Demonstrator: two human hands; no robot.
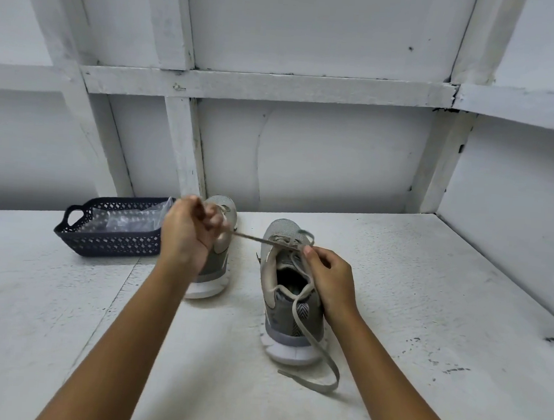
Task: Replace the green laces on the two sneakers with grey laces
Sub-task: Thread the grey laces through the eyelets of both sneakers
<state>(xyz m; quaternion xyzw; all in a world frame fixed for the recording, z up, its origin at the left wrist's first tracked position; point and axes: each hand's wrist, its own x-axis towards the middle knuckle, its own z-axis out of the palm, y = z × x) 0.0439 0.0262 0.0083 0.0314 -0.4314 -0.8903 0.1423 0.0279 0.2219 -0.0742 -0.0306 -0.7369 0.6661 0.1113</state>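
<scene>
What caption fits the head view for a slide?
Left hand holds a grey lace taut from the nearer sneaker; right hand pinches it at the eyelets.

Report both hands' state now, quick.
Left hand: closed, gripping the grey lace, which is pulled taut.
Right hand: pinching the same lace at the sneaker eyelets.

sneaker [290,297]: grey mesh cloth | basket [111,240]: perforated plastic | table [428,288]: scuffed matt white

Left hand [186,232] hides much of left sneaker [219,258]; grey lace [260,239] blurred near toe.
</scene>
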